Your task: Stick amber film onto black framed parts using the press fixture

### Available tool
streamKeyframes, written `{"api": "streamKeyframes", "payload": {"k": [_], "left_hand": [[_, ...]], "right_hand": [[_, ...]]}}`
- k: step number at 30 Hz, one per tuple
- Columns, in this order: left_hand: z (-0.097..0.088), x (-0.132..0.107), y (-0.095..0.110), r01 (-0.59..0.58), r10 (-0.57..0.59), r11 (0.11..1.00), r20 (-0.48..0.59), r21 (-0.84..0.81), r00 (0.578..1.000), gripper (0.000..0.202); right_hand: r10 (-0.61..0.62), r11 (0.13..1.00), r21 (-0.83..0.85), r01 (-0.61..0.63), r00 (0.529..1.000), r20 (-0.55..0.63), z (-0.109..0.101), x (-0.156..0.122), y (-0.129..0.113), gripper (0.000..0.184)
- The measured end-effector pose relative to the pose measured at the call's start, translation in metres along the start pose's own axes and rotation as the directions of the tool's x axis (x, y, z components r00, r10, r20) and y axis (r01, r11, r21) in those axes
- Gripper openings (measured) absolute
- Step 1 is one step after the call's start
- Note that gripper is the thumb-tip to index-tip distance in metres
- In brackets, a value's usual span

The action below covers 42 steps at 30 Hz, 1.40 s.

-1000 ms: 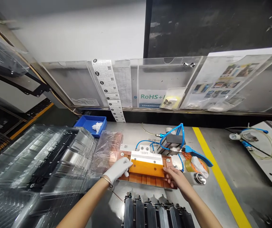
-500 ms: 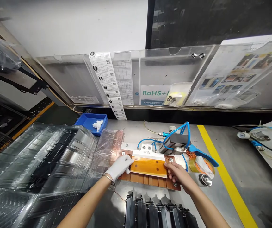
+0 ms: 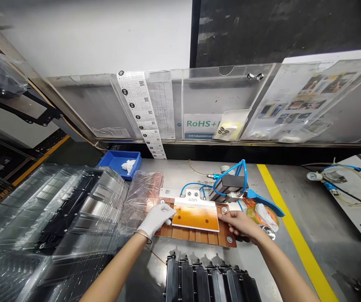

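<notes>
L hand [image 3: 157, 219], R hand [image 3: 239, 223] flank orange plate [image 3: 196, 215] crosswise

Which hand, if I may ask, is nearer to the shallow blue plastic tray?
Left. The white-gloved left hand is below and right of the tray, at the orange rectangular sheet's left edge; the bare right hand is farther off, at that sheet's right edge.

Factory workstation [image 3: 180, 172]: RoHS sign [image 3: 202, 123], pneumatic tubing [image 3: 227, 178], QR labels [image 3: 138, 105].
</notes>
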<state>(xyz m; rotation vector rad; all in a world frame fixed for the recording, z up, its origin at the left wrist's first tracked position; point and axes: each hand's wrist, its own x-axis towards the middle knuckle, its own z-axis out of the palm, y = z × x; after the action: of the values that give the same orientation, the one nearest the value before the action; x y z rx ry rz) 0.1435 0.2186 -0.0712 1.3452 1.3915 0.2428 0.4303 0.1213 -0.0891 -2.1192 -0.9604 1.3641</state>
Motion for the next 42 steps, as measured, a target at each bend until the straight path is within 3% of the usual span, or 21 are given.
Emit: {"api": "streamKeyframes", "payload": {"k": [6, 9, 13, 17, 20, 24, 27, 29, 31, 33, 36, 39, 42], "left_hand": [[0.003, -0.009, 0.007, -0.032, 0.029, 0.998, -0.055, -0.049, 0.998, 0.015], [0.002, -0.01, 0.006, -0.041, 0.036, 0.997, -0.063, -0.069, 0.997, 0.014], [0.003, -0.006, -0.001, -0.062, 0.057, 0.995, -0.055, -0.082, 0.997, 0.014], [0.005, 0.0, -0.005, -0.091, 0.087, 0.993, -0.057, -0.071, 0.995, 0.018], [0.0, -0.001, -0.003, -0.078, 0.076, 0.997, -0.085, -0.018, 0.993, 0.021], [-0.019, -0.033, -0.008, -0.106, 0.124, 0.99, -0.227, 0.092, 0.966, 0.022], [-0.017, -0.082, -0.035, -0.127, 0.18, 0.975, -0.31, 0.184, 0.933, 0.023], [0.001, -0.118, -0.063, -0.125, 0.176, 0.966, -0.219, 0.227, 0.96, 0.035], [0.029, -0.145, -0.092, -0.082, 0.104, 0.971, -0.088, 0.225, 0.991, 0.064], [0.056, -0.162, -0.114, -0.064, 0.076, 0.971, -0.042, 0.231, 0.996, 0.075], [0.08, -0.167, -0.123, 0.017, 0.001, 0.962, -0.064, 0.273, 0.998, 0.063], [0.077, -0.163, -0.121, 0.058, -0.024, 0.929, -0.096, 0.365, 0.995, 0.05], [0.052, -0.162, -0.124, 0.066, -0.034, 0.933, -0.096, 0.354, 0.995, 0.034]], "right_hand": [[-0.208, 0.944, -0.281, 0.176, 0.974, -0.09, -0.021, -0.029, 0.03, 0.046], [-0.321, 0.882, -0.399, 0.252, 0.94, -0.115, -0.023, -0.045, 0.056, 0.041], [-0.425, 0.829, -0.455, 0.324, 0.895, -0.137, -0.018, -0.044, 0.077, 0.045], [-0.461, 0.809, -0.503, 0.303, 0.859, -0.224, -0.012, -0.039, 0.075, 0.046], [-0.476, 0.797, -0.541, 0.268, 0.83, -0.29, -0.008, -0.052, 0.068, 0.049], [-0.484, 0.812, -0.517, 0.27, 0.807, -0.338, 0.0, -0.092, 0.073, 0.053], [-0.446, 0.865, -0.407, 0.294, 0.822, -0.354, 0.011, -0.121, 0.097, 0.05], [-0.413, 0.895, -0.325, 0.307, 0.845, -0.339, 0.023, -0.134, 0.118, 0.051], [-0.385, 0.914, -0.254, 0.316, 0.871, -0.303, 0.036, -0.142, 0.134, 0.053], [-0.366, 0.926, -0.201, 0.32, 0.891, -0.268, 0.05, -0.147, 0.142, 0.055], [-0.33, 0.941, -0.15, 0.302, 0.919, -0.218, 0.065, -0.153, 0.14, 0.057], [-0.313, 0.946, -0.142, 0.292, 0.935, -0.164, 0.072, -0.157, 0.135, 0.059], [-0.345, 0.935, -0.144, 0.325, 0.927, -0.145, 0.069, -0.16, 0.14, 0.056]]}}
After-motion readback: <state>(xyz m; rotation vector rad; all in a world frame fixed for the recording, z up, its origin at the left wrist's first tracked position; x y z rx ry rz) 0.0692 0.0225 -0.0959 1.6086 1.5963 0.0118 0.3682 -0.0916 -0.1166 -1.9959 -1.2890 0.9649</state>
